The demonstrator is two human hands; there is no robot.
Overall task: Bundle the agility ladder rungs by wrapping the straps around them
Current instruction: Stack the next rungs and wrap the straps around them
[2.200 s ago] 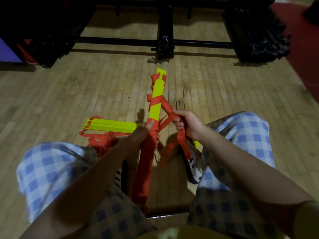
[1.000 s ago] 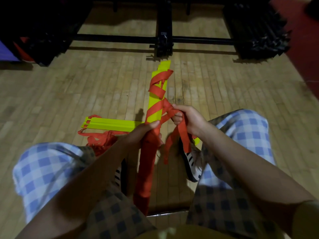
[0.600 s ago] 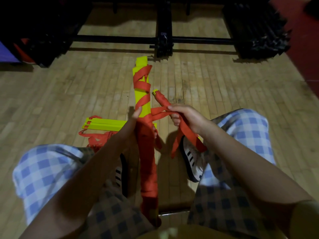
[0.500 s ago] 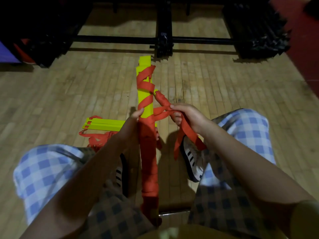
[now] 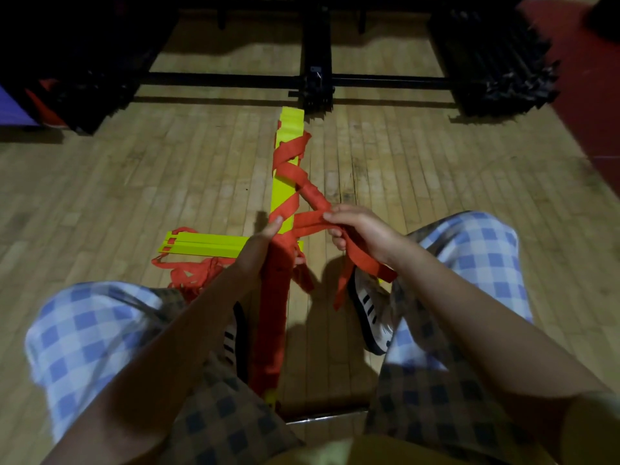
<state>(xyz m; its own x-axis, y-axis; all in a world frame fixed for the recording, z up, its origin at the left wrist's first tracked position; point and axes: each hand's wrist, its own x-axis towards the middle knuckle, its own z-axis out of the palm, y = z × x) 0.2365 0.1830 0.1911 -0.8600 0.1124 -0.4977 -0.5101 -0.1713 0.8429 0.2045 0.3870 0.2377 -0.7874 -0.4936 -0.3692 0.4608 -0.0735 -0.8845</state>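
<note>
Wrapping red straps round the yellow rungs

My left hand (image 5: pixel 258 243) grips the upright rung bundle (image 5: pixel 285 182) between my knees; my right hand (image 5: pixel 359 229) fingers pinch the red strap (image 5: pixel 308 223) just beside it, above the wooden floor (image 5: pixel 134 182).

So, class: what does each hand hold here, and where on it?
The left hand grips the rung bundle at its strap-wrapped middle; the right hand pinches the loose red strap just beside it.

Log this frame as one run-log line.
phase: wrapping | left hand: grips rung bundle | right hand: holds red strap, pulled across bundle | second rung stack: on floor
</note>
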